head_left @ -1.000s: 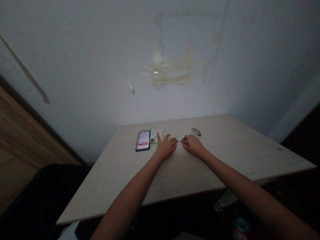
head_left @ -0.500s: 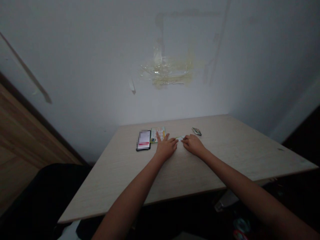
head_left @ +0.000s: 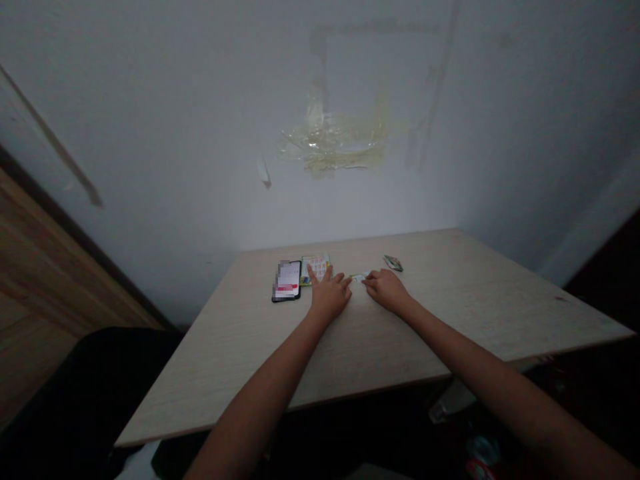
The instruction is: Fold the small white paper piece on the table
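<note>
A small pale strip with a greenish edge (head_left: pixel 358 277), perhaps folded paper, lies on the table between my two hands. My right hand (head_left: pixel 386 288) has its fingers pinched together on the strip's right end. At the other end rests my left hand (head_left: pixel 329 293), its fingers spread and one fingertip by the strip. The thumb and index finger of that hand reach over the near edge of a colourful printed sheet or booklet (head_left: pixel 320 262). Part of the sheet is covered by these fingers.
A phone with a lit screen (head_left: pixel 287 280) lies left of the printed sheet. A small stack of what look like cards (head_left: pixel 393 263) lies beyond my right hand. The pale wooden table (head_left: pixel 240 347) meets a wall (head_left: pixel 210 167) with old tape on it.
My left hand has shifted slightly left, its fingers away from the strip's middle, and more of the strip's left end shows. The right hand stays in place.
</note>
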Action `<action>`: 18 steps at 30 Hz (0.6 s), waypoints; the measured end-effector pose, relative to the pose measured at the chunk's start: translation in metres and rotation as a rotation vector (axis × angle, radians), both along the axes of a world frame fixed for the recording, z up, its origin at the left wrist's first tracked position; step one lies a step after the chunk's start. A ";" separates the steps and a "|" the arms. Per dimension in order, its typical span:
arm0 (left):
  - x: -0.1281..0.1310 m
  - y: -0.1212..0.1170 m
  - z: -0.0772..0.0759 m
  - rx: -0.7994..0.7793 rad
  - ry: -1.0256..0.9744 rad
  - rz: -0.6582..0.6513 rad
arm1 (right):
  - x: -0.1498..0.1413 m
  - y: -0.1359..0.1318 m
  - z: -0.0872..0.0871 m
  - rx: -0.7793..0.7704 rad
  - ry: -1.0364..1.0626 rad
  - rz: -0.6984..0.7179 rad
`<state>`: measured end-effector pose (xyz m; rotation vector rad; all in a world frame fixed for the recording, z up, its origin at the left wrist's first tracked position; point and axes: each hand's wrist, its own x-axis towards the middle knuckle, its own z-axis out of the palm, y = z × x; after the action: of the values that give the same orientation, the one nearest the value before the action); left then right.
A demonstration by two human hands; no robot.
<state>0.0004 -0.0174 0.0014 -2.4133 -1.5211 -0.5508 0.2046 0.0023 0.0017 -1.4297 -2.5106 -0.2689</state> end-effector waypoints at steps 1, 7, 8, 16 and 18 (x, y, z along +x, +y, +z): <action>0.000 0.000 0.000 0.008 -0.003 0.001 | 0.000 0.000 0.000 0.000 0.002 -0.002; 0.000 0.000 -0.003 0.013 -0.035 0.032 | 0.000 -0.001 0.001 0.002 0.002 -0.008; 0.000 0.000 -0.003 0.008 -0.041 0.029 | 0.000 -0.002 0.000 0.008 0.005 -0.008; -0.001 0.005 -0.005 -0.054 -0.033 -0.115 | 0.000 0.000 -0.001 -0.007 0.002 -0.026; -0.001 0.007 -0.007 -0.064 -0.034 -0.119 | 0.000 0.000 -0.002 -0.001 0.007 -0.023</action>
<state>-0.0005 -0.0105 -0.0053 -2.5692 -1.4358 -0.5774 0.2049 0.0024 -0.0003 -1.4579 -2.4907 -0.2672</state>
